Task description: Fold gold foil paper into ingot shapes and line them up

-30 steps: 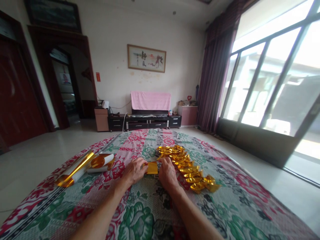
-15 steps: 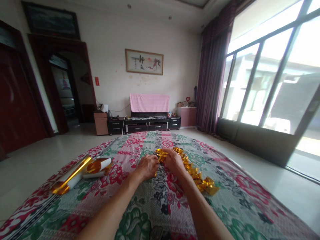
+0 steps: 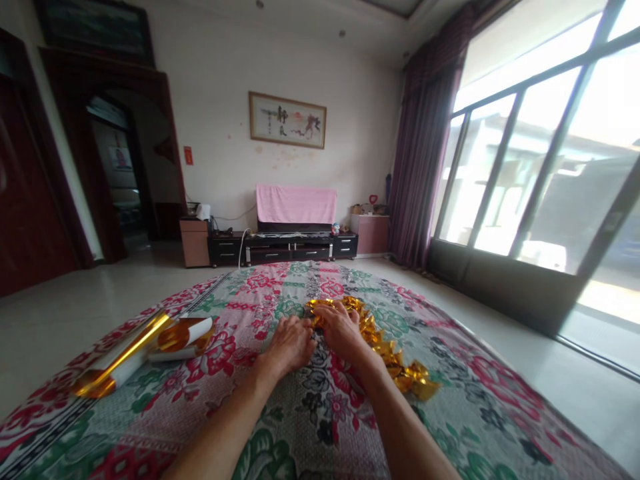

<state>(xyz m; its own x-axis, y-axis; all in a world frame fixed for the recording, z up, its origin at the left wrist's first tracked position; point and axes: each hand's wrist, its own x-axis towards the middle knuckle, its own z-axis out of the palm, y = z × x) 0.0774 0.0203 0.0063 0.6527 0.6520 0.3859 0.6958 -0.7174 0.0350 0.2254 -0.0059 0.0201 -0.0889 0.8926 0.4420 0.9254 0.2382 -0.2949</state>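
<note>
Your left hand and right hand nearly meet, grip state impossible to tell, by gold foil pieces lined up probably for easy reach.

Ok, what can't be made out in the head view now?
Head view, all:
Anything inside the left hand: hidden by the hand itself.
Count of gold foil pieces: right hand covers some, others blur together.
Red door: cut off by left edge.
Items on pink cabinet: too small.

White wall, purple curtain, bright windows, black cabinet, pale floor
</note>
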